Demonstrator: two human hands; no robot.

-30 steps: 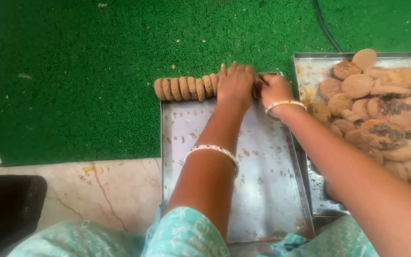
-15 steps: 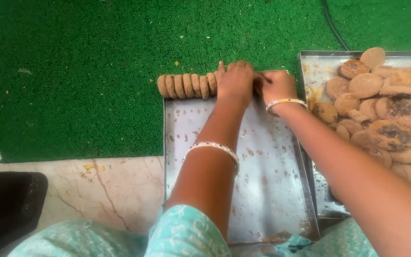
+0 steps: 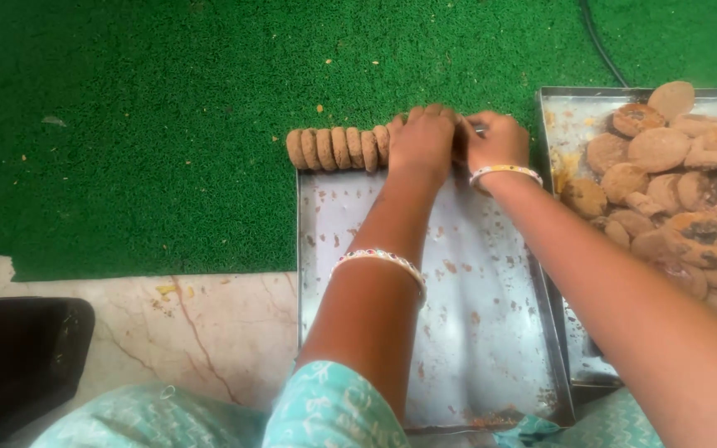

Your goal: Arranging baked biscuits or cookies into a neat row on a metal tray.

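At far left I see a black object (image 3: 14, 365) on the marble floor (image 3: 201, 323), with green turf matting (image 3: 168, 108) beyond it. A row of round brown cookies (image 3: 338, 148) stands on edge along the far rim of the crumb-flecked steel tray (image 3: 458, 332). My left hand (image 3: 421, 141) presses against the right end of that row, fingers (image 3: 425, 114) curled down over the cookies. Just beside it, my right hand (image 3: 495, 141) touches the same row, fingers folded; what they grip is hidden, so I cannot tell. At right, a second steel tray (image 3: 558, 112) holds a loose heap of flat cookies (image 3: 674, 182).
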